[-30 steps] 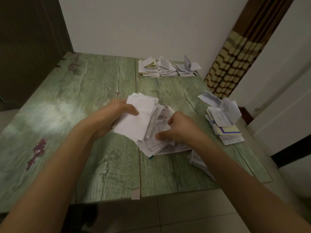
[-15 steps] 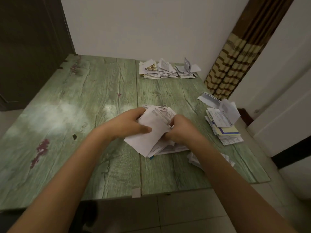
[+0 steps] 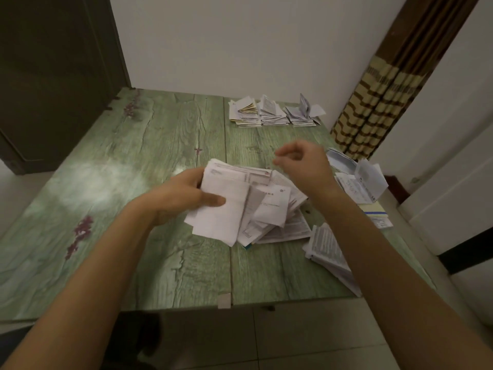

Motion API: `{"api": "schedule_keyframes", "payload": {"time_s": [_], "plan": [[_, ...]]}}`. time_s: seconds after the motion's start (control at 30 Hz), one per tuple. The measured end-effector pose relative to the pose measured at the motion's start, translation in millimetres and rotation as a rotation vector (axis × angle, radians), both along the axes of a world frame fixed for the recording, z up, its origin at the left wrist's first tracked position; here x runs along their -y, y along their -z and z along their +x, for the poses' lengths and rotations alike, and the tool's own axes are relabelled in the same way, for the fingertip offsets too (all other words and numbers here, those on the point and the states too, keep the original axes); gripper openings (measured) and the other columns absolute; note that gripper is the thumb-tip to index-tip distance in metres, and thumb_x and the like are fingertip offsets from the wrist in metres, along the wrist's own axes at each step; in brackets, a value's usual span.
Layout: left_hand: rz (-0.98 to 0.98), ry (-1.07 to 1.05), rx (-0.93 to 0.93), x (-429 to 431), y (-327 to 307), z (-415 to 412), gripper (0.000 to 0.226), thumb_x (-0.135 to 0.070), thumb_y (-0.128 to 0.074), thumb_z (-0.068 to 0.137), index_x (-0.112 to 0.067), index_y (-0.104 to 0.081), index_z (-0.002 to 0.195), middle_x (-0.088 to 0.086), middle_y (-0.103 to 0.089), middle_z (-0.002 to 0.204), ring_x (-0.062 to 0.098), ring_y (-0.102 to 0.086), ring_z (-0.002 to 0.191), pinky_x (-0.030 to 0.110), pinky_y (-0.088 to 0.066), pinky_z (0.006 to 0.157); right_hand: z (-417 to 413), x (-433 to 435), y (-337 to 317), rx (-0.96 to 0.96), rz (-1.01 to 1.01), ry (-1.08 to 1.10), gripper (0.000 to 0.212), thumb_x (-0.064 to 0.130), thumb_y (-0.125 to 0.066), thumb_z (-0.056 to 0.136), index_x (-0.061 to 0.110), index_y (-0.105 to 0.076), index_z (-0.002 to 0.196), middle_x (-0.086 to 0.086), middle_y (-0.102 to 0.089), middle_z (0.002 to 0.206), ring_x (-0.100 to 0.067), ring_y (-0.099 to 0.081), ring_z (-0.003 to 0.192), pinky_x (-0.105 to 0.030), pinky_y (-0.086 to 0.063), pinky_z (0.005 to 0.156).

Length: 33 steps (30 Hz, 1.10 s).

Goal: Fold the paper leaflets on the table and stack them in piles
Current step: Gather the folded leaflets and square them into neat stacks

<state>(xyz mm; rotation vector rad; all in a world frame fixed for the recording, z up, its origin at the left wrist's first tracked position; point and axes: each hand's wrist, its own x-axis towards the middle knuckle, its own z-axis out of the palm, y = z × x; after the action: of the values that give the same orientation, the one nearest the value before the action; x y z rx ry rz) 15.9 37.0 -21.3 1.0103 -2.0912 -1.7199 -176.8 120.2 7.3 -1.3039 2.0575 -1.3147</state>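
Grips a folded white leaflet (image 3: 222,217) in the left hand (image 3: 184,198), thumb on top, at the left edge of the loose leaflet heap (image 3: 282,209) lying mid-desk (image 3: 133,222). Holds nothing in the right hand (image 3: 302,164) (fingers loosely curled) above the heap's far right side. Beyond the heap, three folded piles (image 3: 272,114) in a row; right of the heap, a ragged stack (image 3: 357,182); near right, a printed stack (image 3: 326,247) beside the forearm.

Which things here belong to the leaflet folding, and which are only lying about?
Job: white paper leaflet gripped by left hand; loose heap of printed leaflets; three folded piles at far edge; right-edge pile; green wooden table.
Not: brown striped curtain; dark door.
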Motion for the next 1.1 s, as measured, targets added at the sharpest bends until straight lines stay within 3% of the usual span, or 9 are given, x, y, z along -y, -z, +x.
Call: {"api": "schedule_keyframes", "payload": {"time_s": [0.17,0.23,0.33,0.47,0.6,0.73,0.8,0.97,1.1], "plan": [[0.329,-0.071,-0.139,8.0,4.5,21.7,0.029,0.004,-0.054,0.084,-0.012,-0.06,0.108,0.004,-0.074,0.096,0.015,-0.071,0.085,0.025,-0.058,0.067,-8.3,55.6,24.9,-0.49,0.383,-0.156,0.017,0.028,-0.046,0.097,0.018,-0.058,0.09,0.006,-0.048,0.075,-0.018,-0.049,0.079,-0.032,-0.041,0.071],[0.398,-0.106,-0.193,10.9,4.1,25.8,0.028,0.004,-0.052,0.084,-0.009,-0.06,0.106,0.005,-0.074,0.092,0.015,-0.071,0.081,0.024,-0.058,0.063,-8.8,64.1,35.0,-0.663,0.573,-0.205,0.028,0.037,-0.051,0.093,0.01,-0.059,0.089,-0.003,-0.051,0.087,-0.023,-0.051,0.086,-0.034,-0.041,0.072],[0.462,-0.193,-0.243,13.3,5.4,25.1,0.024,0.007,-0.048,0.087,-0.008,-0.061,0.101,0.003,-0.074,0.084,0.014,-0.071,0.074,0.023,-0.057,0.058,-6.3,69.0,38.9,-0.774,0.595,-0.163,0.033,0.038,-0.062,0.087,0.008,-0.06,0.103,-0.008,-0.057,0.112,-0.027,-0.052,0.107,-0.036,-0.04,0.085],[0.495,-0.288,-0.24,13.9,9.5,22.4,0.024,0.007,-0.049,0.088,-0.006,-0.061,0.104,0.005,-0.074,0.085,0.016,-0.071,0.07,0.024,-0.057,0.055,-2.4,67.9,27.2,-0.545,0.624,-0.146,0.045,0.027,-0.068,0.084,0.01,-0.049,0.122,-0.005,-0.057,0.116,-0.027,-0.055,0.107,-0.043,-0.044,0.095],[0.497,-0.306,-0.211,12.8,7.3,24.7,0.023,0.006,-0.05,0.088,-0.007,-0.061,0.103,0.007,-0.072,0.086,0.016,-0.071,0.068,0.024,-0.056,0.052,2.7,60.4,16.1,-0.419,0.426,-0.133,0.005,0.016,-0.058,0.09,0.012,-0.058,0.093,-0.007,-0.061,0.097,-0.021,-0.059,0.085,-0.037,-0.053,0.08],[0.473,-0.39,-0.215,18.1,-3.6,31.9,0.02,0.002,-0.052,0.089,-0.01,-0.058,0.105,0.008,-0.068,0.093,0.021,-0.065,0.079,0.024,-0.056,0.051,24.4,44.0,-11.2,0.216,0.034,-0.042,0.019,0.015,-0.053,0.092,0.016,-0.049,0.074,-0.002,-0.055,0.082,-0.018,-0.057,0.077,-0.033,-0.051,0.057],[0.469,-0.434,-0.259,18.1,-7.9,31.7,0.018,0.001,-0.05,0.091,-0.01,-0.057,0.102,0.008,-0.065,0.093,0.02,-0.062,0.081,0.023,-0.056,0.052,48.9,35.4,-16.2,0.395,-0.001,-0.118,0.016,0.015,-0.053,0.093,0.016,-0.05,0.077,-0.001,-0.055,0.081,-0.015,-0.054,0.075,-0.025,-0.046,0.058],[0.49,-0.468,-0.4,6.8,-13.4,23.7,0.015,-0.003,-0.046,0.093,-0.013,-0.057,0.091,0.004,-0.07,0.08,0.017,-0.066,0.072,0.025,-0.056,0.055,104.0,43.0,20.2,0.426,0.02,-0.063,0.013,0.021,-0.051,0.095,0.014,-0.045,0.085,0.001,-0.05,0.079,-0.012,-0.051,0.07,-0.023,-0.043,0.059],[0.376,-0.511,-0.454,1.4,-10.4,22.5,0.011,-0.011,-0.051,0.093,-0.014,-0.061,0.093,-0.003,-0.072,0.068,0.01,-0.068,0.061,0.022,-0.054,0.051,127.4,46.5,37.2,0.325,0.002,-0.094,0.033,0.022,-0.039,0.099,0.013,-0.023,0.126,-0.008,-0.048,0.12,-0.023,-0.054,0.105,-0.039,-0.049,0.088]]}}
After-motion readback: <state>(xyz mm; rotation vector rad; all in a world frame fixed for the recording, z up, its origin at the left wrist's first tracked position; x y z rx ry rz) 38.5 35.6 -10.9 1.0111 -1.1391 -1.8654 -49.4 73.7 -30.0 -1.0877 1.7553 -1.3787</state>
